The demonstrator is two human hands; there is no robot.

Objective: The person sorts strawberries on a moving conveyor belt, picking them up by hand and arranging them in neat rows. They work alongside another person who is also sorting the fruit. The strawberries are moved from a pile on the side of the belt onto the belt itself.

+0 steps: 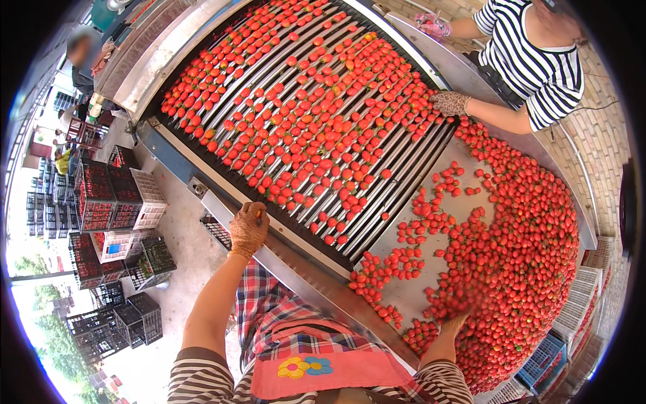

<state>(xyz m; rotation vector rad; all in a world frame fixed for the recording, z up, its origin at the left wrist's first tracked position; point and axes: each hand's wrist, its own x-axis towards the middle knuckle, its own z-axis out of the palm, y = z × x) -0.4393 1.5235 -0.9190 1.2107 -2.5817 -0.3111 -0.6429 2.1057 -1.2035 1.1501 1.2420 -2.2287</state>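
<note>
My left hand point(249, 228), in a brown spotted glove, is at the metal side rail point(282, 246) of a roller conveyor. Its fingers are curled; a small orange-and-dark patch shows between them, and I cannot tell whether it is something held. At lower right my right hand point(456, 322) reaches into a large heap of small oval red tomatoes point(530, 242). Motion blur and tomatoes hide its fingers. More tomatoes point(308, 136) lie in rows across the shiny metal rollers point(373, 222). The heap rests on a metal chute point(464, 151) at the rollers' end.
Across the conveyor a person in a striped shirt point(535, 60) has one gloved hand point(450, 103) at the tomatoes. Stacked plastic crates point(96, 202) stand on the floor at left. More crates point(542, 361) sit below the chute at right. Another person point(83, 55) is at upper left.
</note>
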